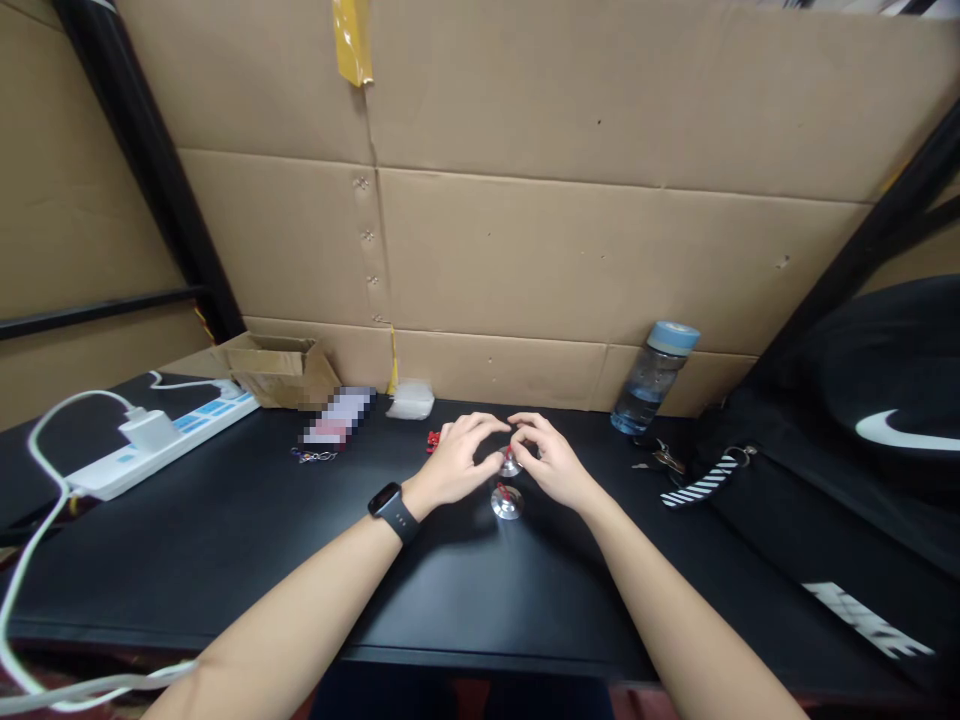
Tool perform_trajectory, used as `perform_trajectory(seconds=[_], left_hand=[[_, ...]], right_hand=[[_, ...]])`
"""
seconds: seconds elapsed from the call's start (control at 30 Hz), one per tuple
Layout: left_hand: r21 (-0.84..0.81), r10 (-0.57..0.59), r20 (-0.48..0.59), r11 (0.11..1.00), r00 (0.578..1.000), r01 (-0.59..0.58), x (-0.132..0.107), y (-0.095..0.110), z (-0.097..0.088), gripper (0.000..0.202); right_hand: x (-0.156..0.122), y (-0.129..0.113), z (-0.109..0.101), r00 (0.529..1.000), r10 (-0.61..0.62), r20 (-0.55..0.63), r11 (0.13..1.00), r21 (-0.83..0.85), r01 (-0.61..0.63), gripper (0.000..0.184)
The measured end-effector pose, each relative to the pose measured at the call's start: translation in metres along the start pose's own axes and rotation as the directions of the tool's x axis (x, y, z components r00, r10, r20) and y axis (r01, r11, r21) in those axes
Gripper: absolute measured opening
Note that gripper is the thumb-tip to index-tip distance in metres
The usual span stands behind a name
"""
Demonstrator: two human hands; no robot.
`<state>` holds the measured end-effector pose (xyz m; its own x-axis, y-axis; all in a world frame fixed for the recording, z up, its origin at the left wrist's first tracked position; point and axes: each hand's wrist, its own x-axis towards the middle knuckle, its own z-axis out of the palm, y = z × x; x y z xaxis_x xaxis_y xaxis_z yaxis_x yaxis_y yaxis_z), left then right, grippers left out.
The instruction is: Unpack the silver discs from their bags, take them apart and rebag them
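Both my hands meet over the middle of the black table [225,540]. My left hand [459,460], with a black watch on its wrist, and my right hand [551,462] pinch a small silver piece with a red part [511,462] between their fingertips. Just below it, a second round silver piece with a red bit [507,501] lies on the table. Small red parts [433,441] sit behind my left hand, partly hidden by it.
A white power strip [161,445] with a charger and cable lies at left, next to a cardboard box [277,370]. A white pouch [410,401] and keychain [313,455] sit at the back. A blue-capped water bottle [652,378], keys with a striped strap [701,485] and a black bag [862,470] are at right.
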<state>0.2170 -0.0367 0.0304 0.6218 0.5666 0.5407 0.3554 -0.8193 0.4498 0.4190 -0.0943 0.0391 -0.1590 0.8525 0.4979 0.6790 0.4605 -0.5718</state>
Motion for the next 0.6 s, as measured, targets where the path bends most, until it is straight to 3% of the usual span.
perform_trajectory(seconds=[0.1, 0.27, 0.47, 0.6], left_hand=[[0.069, 0.021, 0.048, 0.997, 0.999, -0.024, -0.002, 0.0, 0.007, 0.025], [0.073, -0.013, 0.07, 0.997, 0.997, 0.008, 0.001, -0.009, 0.009, 0.029], [0.205, -0.118, -0.086, 0.97, 0.989, 0.134, 0.007, -0.045, -0.025, 0.025], [0.319, -0.133, -0.024, 0.938, 0.991, 0.133, 0.005, -0.068, -0.041, 0.018]], right_hand=[[0.0, 0.0, 0.002, 1.0, 0.006, -0.015, 1.0, 0.02, -0.006, 0.018], [0.003, 0.01, 0.003, 0.999, 0.023, -0.031, 0.999, 0.037, -0.022, 0.02], [0.002, 0.033, 0.009, 0.996, 0.085, 0.042, 0.986, -0.15, -0.077, 0.018], [0.002, 0.038, 0.01, 0.987, 0.112, 0.119, 0.972, -0.218, -0.084, 0.02]])
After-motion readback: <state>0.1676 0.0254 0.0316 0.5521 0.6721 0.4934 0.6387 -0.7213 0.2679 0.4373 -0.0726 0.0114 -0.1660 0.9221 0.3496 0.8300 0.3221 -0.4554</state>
